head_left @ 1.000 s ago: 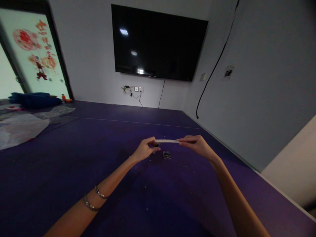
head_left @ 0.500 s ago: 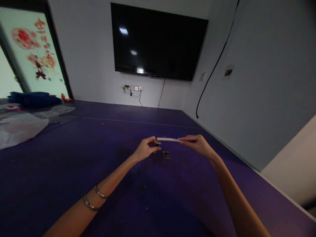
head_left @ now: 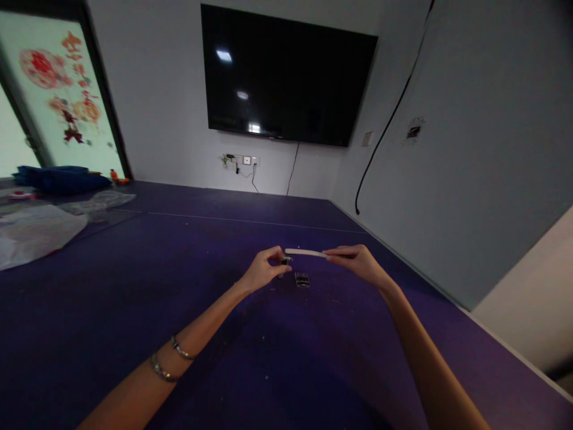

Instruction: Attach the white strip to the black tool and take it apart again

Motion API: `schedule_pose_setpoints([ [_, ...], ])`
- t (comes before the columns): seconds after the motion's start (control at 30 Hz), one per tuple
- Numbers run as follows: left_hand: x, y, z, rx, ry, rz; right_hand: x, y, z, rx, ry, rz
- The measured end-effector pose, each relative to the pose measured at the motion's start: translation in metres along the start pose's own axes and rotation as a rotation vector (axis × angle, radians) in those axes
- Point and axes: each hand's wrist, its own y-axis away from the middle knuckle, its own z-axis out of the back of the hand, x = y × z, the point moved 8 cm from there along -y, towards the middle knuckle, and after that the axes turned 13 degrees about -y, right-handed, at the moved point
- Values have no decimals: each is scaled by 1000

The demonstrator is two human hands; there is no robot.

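Note:
My left hand (head_left: 265, 272) is closed in a pinch on a small dark part with silver edges (head_left: 285, 260); its kind is too small to make out. My right hand (head_left: 358, 261) grips one end of a thin, slightly curved white stick (head_left: 305, 253) between thumb and fingers. The stick's far tip points left, close to the left fingertips and just above the dark part; whether they touch I cannot tell. Below the stick, a small square dark piece with a light, shiny border (head_left: 302, 280) lies on the purple surface (head_left: 268, 340).
A large television (head_left: 286, 77) hangs on the wall, with sockets (head_left: 246, 160) beneath. A black cable (head_left: 388, 125) dangles down the right wall. Far left lie clear plastic sheeting (head_left: 40, 233), folded blue cloth (head_left: 62, 179) and a small orange object (head_left: 117, 177).

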Motion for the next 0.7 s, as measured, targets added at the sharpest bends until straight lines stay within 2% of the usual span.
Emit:
schedule_pose_setpoints([
  [0.07,1,0,-1,16,5,5,-2,0,-3,45,-17,0],
  [0.2,1,1,-1,9,11,-1,-8,0,2,5,-12,-16],
  [0.33,2,1,-2,17,13,4,-9,0,0,55,-29,-30],
  [0.47,1,1,0,6,11,9,-10,0,5,1,-17,-44],
  [0.6,1,2,0,19,20,25,-13,0,4,44,-29,-57],
  [0.7,0,1,1,8,22,15,-15,0,7,7,-21,-56],
])
